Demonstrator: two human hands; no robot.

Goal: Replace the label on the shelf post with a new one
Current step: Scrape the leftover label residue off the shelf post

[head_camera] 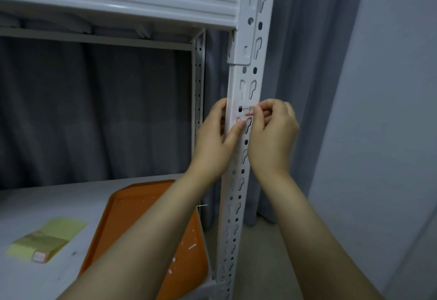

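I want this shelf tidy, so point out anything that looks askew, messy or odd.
The label on the shelf post looks partly lifted: the right hand pinches its right edge while the left hand grips the post beside it. Small white scraps lie scattered on the orange tray below. Nothing else stands out.

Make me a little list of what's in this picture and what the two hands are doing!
where: a white metal shelf post
label: a small white label with red lines, on the post
left hand: holds the post, thumb pressed on its front by the label
right hand: pinches the label's right edge
old or new label: cannot tell
on the shelf: an orange tray and a yellow sheet
behind: a grey curtain
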